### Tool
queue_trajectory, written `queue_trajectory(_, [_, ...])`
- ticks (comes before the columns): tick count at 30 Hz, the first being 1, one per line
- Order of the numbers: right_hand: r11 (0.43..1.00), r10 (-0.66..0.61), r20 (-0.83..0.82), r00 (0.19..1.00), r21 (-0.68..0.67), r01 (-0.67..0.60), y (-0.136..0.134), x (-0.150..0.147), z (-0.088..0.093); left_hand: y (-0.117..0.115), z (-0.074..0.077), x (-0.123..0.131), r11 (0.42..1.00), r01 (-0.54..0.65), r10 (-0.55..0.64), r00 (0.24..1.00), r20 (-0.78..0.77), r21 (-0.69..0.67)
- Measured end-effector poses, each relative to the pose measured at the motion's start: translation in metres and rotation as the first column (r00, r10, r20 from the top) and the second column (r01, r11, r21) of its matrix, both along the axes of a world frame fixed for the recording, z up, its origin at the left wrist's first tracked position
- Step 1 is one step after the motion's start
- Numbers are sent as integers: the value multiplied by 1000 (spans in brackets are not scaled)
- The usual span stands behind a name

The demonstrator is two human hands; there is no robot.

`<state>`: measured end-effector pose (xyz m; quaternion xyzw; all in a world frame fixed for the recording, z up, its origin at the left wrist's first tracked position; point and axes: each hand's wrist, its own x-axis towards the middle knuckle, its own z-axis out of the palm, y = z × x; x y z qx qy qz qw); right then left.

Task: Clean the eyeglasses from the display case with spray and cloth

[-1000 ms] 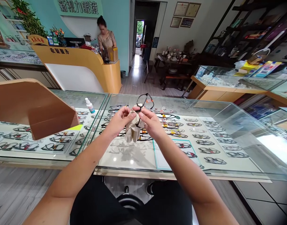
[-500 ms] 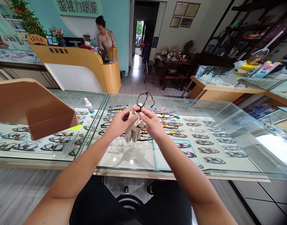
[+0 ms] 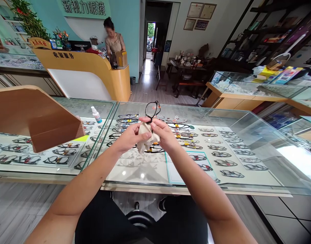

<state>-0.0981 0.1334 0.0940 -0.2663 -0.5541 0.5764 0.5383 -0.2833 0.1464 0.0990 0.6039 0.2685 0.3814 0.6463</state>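
Note:
A pair of black-framed glasses [image 3: 152,109] stands upright above the glass display counter [image 3: 236,118]. My right hand [image 3: 163,134] pinches the glasses at their lower part. My left hand [image 3: 129,137] is closed on a beige cleaning cloth [image 3: 146,139], which is pressed against the lower part of the glasses between both hands. The cloth's loose end hangs down below my fingers.
A small white spray bottle [image 3: 96,114] stands on the counter to the left. A slanted wooden stand [image 3: 33,117] sits at far left. Rows of glasses [image 3: 221,152] lie inside the case. A person [image 3: 113,39] stands behind the yellow reception desk [image 3: 89,73].
The glasses have turned and shifted slightly left. My left hand slid down and right over the cloth, bunching it closer against the frame.

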Motion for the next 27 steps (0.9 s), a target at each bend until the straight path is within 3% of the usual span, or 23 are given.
queue_trajectory(7, [996,-9,4,1000,-92,9,-2,-2,2,-11,0,10,995,-95,94,994,53,10])
queue_trajectory(18, [1000,13,58,998,11,-14,-3,-7,-3,-12,-7,14,968,-233,228,971,64,88])
queue_trajectory(27, [994,68,101,993,79,-76,-4,-1,4,-10,-11,14,950,-308,302,949,93,47])
